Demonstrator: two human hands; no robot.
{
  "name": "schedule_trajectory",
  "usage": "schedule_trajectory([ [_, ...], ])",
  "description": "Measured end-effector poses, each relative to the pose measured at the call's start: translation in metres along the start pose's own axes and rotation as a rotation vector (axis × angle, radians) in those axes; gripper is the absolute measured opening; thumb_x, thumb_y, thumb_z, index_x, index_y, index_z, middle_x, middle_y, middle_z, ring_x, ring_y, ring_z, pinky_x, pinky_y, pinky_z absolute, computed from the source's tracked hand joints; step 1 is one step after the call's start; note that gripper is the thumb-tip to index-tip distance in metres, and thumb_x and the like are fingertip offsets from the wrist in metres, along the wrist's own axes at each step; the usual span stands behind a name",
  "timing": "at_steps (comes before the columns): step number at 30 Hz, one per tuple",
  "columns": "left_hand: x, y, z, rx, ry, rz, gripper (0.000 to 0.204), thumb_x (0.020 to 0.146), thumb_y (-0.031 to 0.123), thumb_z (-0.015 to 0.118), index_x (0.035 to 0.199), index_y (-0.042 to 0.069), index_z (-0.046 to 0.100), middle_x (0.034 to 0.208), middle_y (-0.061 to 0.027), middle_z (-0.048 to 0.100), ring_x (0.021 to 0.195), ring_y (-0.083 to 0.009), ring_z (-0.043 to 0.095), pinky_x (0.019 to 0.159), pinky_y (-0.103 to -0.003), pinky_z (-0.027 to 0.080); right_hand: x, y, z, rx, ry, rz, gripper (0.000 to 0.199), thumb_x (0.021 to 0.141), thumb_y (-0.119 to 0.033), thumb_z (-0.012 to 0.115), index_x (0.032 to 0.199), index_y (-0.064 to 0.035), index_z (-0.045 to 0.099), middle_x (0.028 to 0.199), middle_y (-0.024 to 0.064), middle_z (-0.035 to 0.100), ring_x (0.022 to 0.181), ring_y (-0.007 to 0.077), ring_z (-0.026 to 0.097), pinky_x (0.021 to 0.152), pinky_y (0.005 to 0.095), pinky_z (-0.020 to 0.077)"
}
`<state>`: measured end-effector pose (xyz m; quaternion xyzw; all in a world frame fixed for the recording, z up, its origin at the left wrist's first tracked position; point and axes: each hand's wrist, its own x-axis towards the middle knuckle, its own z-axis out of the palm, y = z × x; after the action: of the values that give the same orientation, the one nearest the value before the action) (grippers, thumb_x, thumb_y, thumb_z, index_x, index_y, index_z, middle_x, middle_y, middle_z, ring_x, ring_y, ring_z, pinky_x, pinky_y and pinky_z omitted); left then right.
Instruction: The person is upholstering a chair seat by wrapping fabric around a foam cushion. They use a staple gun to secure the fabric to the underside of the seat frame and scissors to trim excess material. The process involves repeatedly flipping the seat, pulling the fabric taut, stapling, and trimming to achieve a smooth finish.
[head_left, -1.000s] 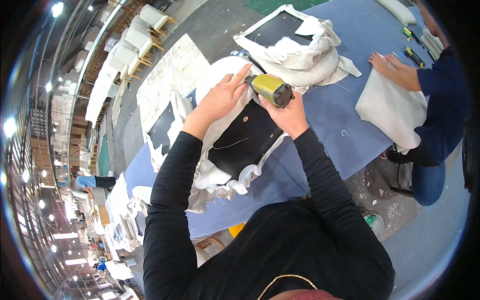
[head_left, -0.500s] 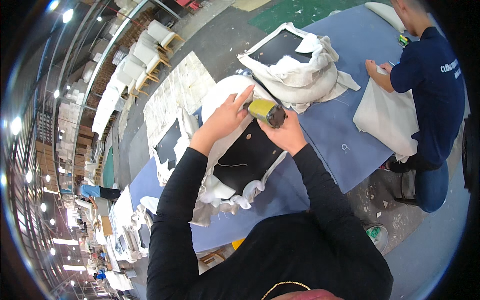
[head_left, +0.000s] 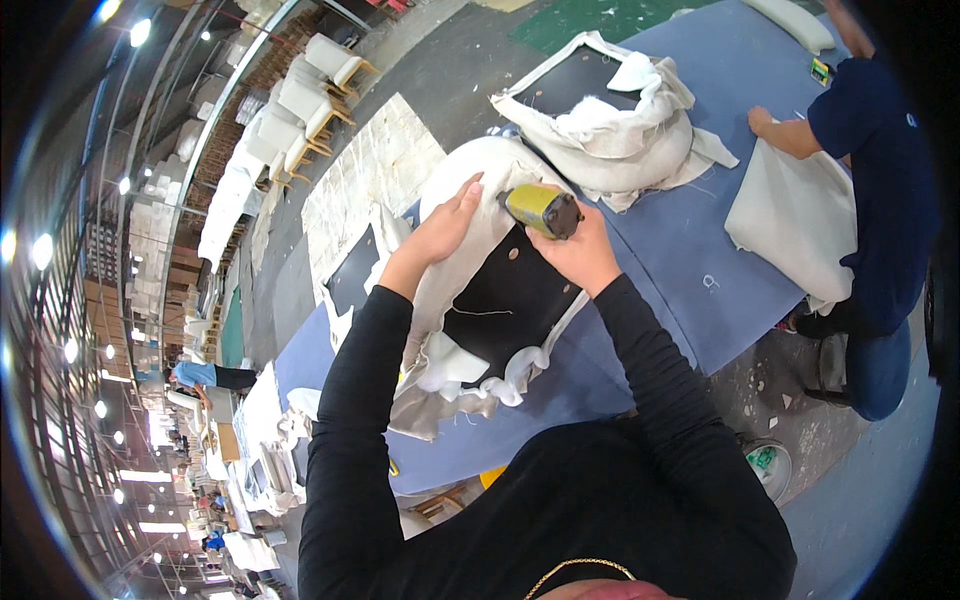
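Blue tabletop (head_left: 665,270), two hands (head_left: 447,228) (head_left: 583,247), one tool (head_left: 538,208)

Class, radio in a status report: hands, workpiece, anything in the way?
Right hand gripping yellow-green tool. Left hand open, by pale fabric. Black panel facing up. Possible snag: loose thread lying on it.

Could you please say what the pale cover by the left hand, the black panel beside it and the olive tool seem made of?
Pale cover: apparently woven fabric, matte, with soft folds and loose threads.
Black panel: thin cloth or board, perhaps; it looks flat and dull.
Olive tool: plastic or painted metal, from its smooth, slightly glossy body.
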<state>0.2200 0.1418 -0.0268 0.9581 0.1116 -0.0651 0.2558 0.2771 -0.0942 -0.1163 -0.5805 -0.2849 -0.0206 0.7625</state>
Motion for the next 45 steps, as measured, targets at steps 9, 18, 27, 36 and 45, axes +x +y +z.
schedule_trajectory([
  [9,-0.028,0.037,0.016,0.323,0.115,0.215,0.068,0.114,0.029,0.052,0.175,0.031,0.024,0.138,-0.0279,0.064,0.122,-0.0491,0.066,0.103,-0.055,0.053,-0.015,-0.009,-0.006,-0.158,-0.062,0.088,0.041,0.087,-0.014,0.086,0.124,-0.0007,0.076,0.109,0.0177,0.083,0.102,0.0289,0.082,0.091,0.0355,0.0612],
  [18,-0.034,0.040,0.013,0.310,0.063,0.169,0.085,0.104,0.017,0.063,0.176,0.032,0.021,0.144,-0.0291,0.060,0.126,-0.0495,0.064,0.107,-0.053,0.053,-0.018,-0.033,-0.002,-0.056,-0.144,0.146,0.029,0.089,-0.011,0.085,0.114,0.0030,0.079,0.102,0.0112,0.084,0.091,0.0153,0.079,0.084,0.0324,0.0600],
  [27,-0.028,0.011,-0.009,-0.094,-0.082,0.182,0.075,0.108,0.041,0.060,0.174,0.020,0.031,0.157,-0.0263,0.055,0.139,-0.0442,0.059,0.119,-0.050,0.045,-0.026,-0.033,0.008,-0.118,-0.159,0.090,0.043,0.087,-0.009,0.083,0.128,0.0002,0.075,0.109,0.0160,0.083,0.101,0.0244,0.081,0.091,0.0336,0.0603],
  [36,-0.054,0.002,0.017,0.207,0.123,0.049,0.067,0.118,0.048,0.039,0.174,0.013,0.029,0.151,-0.0329,0.060,0.141,-0.0486,0.057,0.119,-0.050,0.044,-0.029,0.006,0.028,-0.093,-0.063,-0.098,0.048,0.089,-0.007,0.083,0.135,-0.0011,0.072,0.117,0.0169,0.083,0.108,0.0229,0.081,0.095,0.0357,0.0604],
  [45,-0.074,0.001,0.015,0.286,0.178,0.111,0.070,0.112,0.028,0.058,0.175,0.031,0.027,0.138,-0.0288,0.065,0.123,-0.0486,0.066,0.107,-0.052,0.053,-0.037,-0.017,0.028,-0.084,-0.163,0.054,0.034,0.091,-0.015,0.086,0.121,0.0003,0.079,0.102,0.0107,0.084,0.089,0.0178,0.080,0.082,0.0332,0.0605],
])
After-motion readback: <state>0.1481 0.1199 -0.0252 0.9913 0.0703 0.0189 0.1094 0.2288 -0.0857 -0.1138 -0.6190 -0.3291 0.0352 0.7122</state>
